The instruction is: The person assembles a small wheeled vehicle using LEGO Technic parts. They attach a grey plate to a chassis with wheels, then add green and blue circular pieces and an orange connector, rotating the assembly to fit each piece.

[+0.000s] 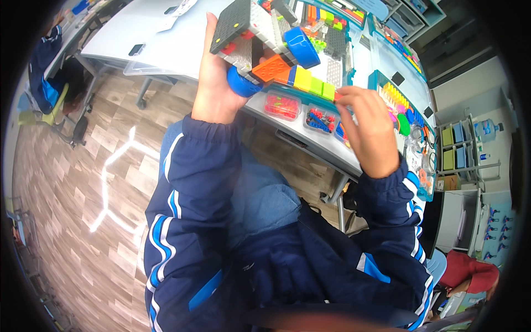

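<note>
My left hand (pixel 214 83) holds up a toy vehicle (pixel 255 25) built from plastic blocks, with grey and black plates and blue wheels (pixel 301 47). An orange block (pixel 272 69) sits low on its side. From there a row of blue, yellow and lime blocks (pixel 315 85) reaches toward the right. At the far end of that row, the fingertips of my right hand (pixel 368 124) pinch a small red block (pixel 338 96), mostly covered by the fingers. The left fingers are largely hidden behind the vehicle.
Below the model, small clear boxes of red pieces (pixel 282 106) and of blue and red pieces (pixel 319 120) line the table edge. Teal trays (pixel 376 77) of coloured parts stand behind and to the right. A white table (pixel 110 41) extends leftward; shelves (pixel 462 146) stand at right.
</note>
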Tool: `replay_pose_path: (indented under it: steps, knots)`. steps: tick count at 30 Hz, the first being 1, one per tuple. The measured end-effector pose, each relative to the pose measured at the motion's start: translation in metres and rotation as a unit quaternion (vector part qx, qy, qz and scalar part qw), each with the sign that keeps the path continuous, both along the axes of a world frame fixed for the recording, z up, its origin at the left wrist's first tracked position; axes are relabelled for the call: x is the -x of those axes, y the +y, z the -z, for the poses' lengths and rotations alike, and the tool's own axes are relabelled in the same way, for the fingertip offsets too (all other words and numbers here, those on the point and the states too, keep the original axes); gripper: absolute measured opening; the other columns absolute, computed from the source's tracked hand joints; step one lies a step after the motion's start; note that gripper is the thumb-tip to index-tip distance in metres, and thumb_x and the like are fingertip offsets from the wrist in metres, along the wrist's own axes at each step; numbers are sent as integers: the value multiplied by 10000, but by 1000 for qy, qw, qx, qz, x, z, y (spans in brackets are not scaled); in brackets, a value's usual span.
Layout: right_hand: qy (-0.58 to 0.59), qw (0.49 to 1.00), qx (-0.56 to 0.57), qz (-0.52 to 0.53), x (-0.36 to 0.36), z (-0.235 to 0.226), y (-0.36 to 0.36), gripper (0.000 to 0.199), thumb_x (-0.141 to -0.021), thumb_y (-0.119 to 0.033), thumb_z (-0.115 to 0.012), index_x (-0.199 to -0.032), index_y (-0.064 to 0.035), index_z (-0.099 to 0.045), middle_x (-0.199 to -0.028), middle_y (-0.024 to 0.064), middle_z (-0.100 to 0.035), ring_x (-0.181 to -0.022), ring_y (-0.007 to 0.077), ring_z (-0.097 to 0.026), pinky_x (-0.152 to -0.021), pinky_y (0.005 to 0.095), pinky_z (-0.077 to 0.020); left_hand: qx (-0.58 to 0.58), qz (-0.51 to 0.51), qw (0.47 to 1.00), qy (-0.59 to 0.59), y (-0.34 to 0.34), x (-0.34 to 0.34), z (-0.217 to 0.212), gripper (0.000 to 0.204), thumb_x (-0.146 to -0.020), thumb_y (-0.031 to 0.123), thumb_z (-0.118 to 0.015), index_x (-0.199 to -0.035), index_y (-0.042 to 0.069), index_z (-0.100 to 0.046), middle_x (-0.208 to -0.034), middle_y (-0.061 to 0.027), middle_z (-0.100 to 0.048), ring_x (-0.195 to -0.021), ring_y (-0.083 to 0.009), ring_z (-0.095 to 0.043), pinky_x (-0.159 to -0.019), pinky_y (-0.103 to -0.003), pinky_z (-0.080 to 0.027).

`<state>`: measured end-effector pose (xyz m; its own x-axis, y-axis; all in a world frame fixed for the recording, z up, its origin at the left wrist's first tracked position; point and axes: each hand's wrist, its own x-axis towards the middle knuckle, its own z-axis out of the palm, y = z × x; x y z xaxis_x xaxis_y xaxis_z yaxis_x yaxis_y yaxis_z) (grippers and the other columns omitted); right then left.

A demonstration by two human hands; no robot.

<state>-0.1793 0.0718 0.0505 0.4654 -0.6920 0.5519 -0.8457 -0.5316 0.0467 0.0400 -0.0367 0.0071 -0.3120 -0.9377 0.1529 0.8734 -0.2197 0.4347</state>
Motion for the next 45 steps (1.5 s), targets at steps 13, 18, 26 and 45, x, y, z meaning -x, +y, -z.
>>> replay_pose_path:
  steps: [13, 18, 26, 45]
  knots:
    - [-219, 949, -49, -222, -32, -65, -45, 165, -756, 82, -679, -912, 44, -638, -847, 97, -663, -809, 164, -619, -745, 269, -471, -36, 34, 995, 90, 4, 2, -8, 622, -924, 563, -426, -1268, 50, -497, -1233, -128, -568, -1093, -257, -572, -948, -406, -460]
    - [-146, 956, 33, -252, -35, -61, -54, 187, -689, 97, -686, -859, 21, -678, -813, 88, -672, -753, 202, -607, -697, 296, -468, 17, 34, 995, 89, 9, 0, -12, 599, -927, 542, -440, -1237, 37, -525, -1196, -119, -593, -1048, -230, -600, -909, -377, -488]
    - [-95, 955, 105, -260, -34, -55, -53, 224, -601, 118, -655, -804, 26, -668, -761, 92, -652, -738, 227, -603, -688, 316, -479, 17, 3, 999, 45, 10, 2, -16, 594, -932, 531, -436, -1236, 28, -525, -1203, -130, -592, -1058, -230, -599, -917, -372, -484]
    - [-139, 951, 111, -252, -41, -41, -56, 228, -556, 137, -683, -744, 15, -642, -729, 82, -631, -709, 243, -581, -645, 305, -468, 44, -6, 998, 32, 9, 2, -12, 591, -929, 536, -432, -1224, 34, -534, -1159, -133, -620, -982, -227, -647, -812, -355, -551]
